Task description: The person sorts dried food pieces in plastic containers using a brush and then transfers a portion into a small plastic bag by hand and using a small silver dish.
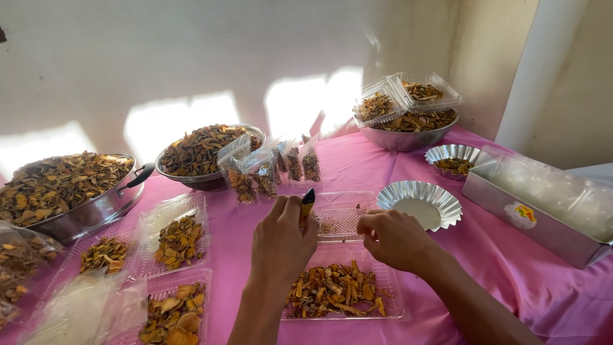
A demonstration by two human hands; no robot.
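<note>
Small clear filled bags (268,167) behind the trays; round yellow-red label (523,215) on the metal box (511,207), right.

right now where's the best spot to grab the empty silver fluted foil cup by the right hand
Pinch the flared, pleated rim of the silver fluted foil cup at its near edge, coming from above beside the right hand. It sits upright and open, and its thin walls would probably crumple if squeezed.

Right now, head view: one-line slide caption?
Left hand grips a dark-tipped tool, right hand pinches beside it, above a clear tray of dried slices on a pink tablecloth.
</note>
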